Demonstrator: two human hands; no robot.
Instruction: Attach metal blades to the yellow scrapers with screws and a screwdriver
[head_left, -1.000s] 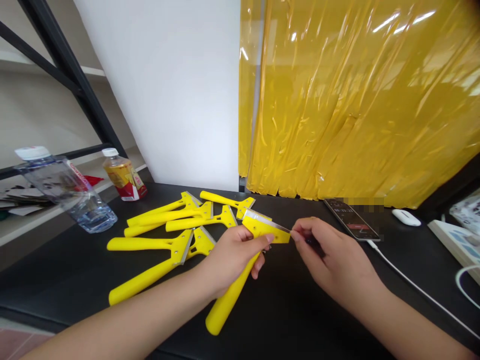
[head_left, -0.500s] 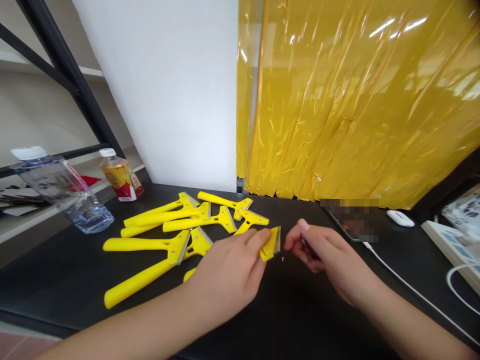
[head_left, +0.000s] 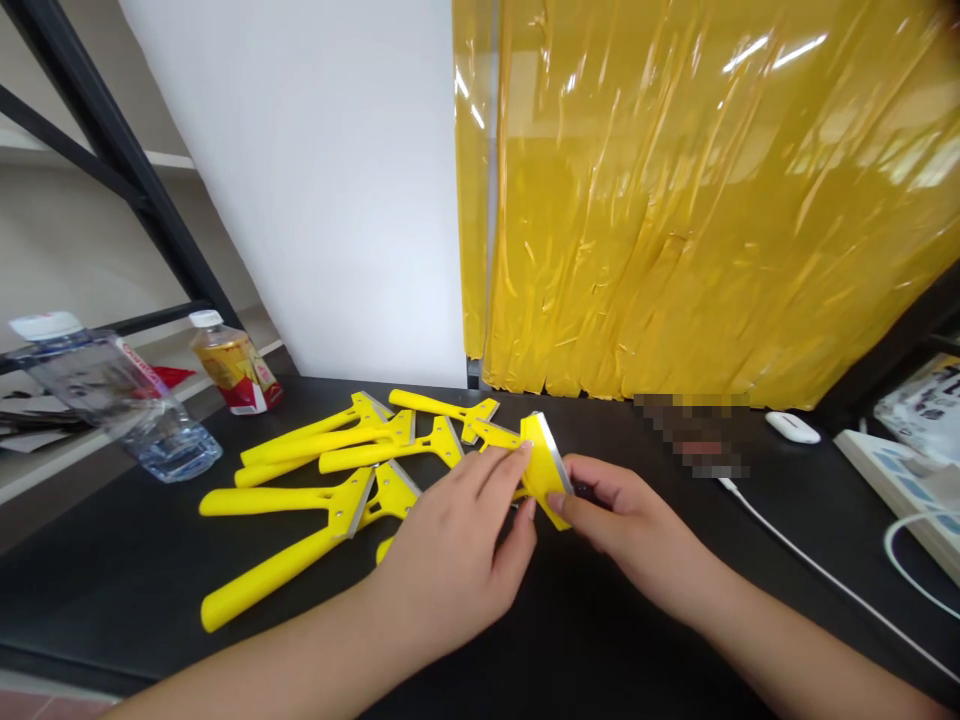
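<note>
My left hand is closed around the handle end of a yellow scraper, its fingers hiding most of the handle. The scraper's broad face is turned toward me, with a silvery blade edge on its right side. At the lower right corner of this head, my right hand pinches it between thumb and fingers. A dark bit shows behind the right fingers, too hidden to name. To the left lies a loose pile of several yellow scrapers with metal-edged heads, partly covered by my left hand and forearm.
The black tabletop holds a clear bottle and a smaller drink bottle at left. A white cable, a white case and a power strip are at right. Yellow film hangs behind.
My right hand has moved left and taken hold of the scraper head. The scraper has turned, so its broad face now shows.
</note>
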